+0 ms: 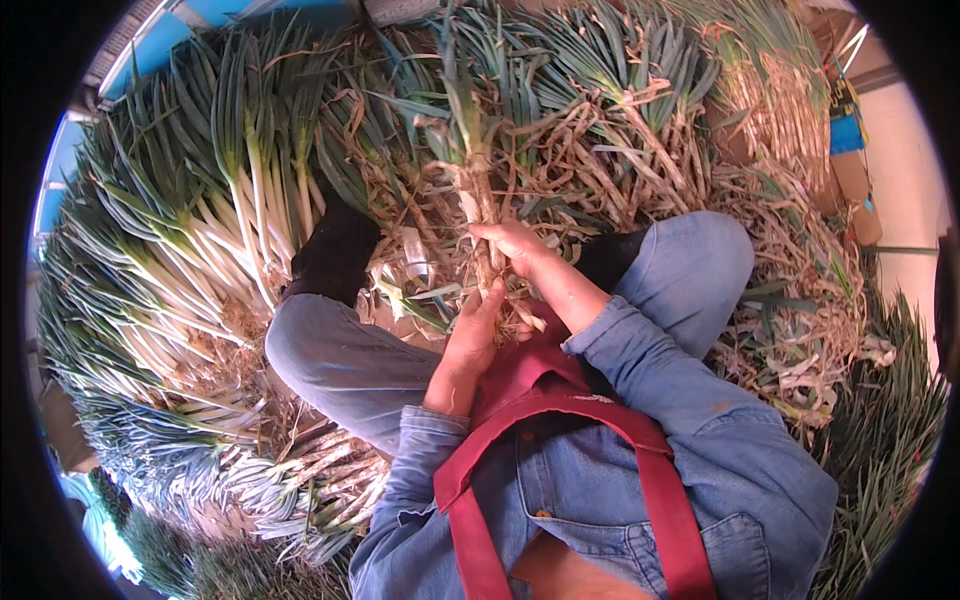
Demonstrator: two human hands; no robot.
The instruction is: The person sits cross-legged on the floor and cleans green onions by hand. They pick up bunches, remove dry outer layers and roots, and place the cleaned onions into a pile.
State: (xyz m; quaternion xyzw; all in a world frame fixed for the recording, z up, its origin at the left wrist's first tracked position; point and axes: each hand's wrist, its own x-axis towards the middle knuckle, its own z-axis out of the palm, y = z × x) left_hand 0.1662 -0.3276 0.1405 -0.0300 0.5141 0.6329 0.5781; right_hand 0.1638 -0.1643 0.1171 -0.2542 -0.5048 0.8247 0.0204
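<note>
A few long green onions (475, 184) with dry brown outer sheaths stand nearly upright between my knees, green tops pointing away from me. Around their stems, my right hand (516, 244) is closed about midway up. Lower down, near the rootlets, my left hand (474, 328) grips the same stems, thumb along them. The stems partly hide the fingers of both hands. Below my right hand, a pale stem end (534, 321) sticks out to the right above my red apron (517, 375).
Green onions with clean white stems (217, 247) lie in a thick row at left. Unpeeled onions (660, 150) lie ahead to the right. Stripped dry leaves (787, 322) are heaped by my right knee (697, 255). Tied-looking bundles (780, 105) stand at the far right, near a cardboard piece (851, 180).
</note>
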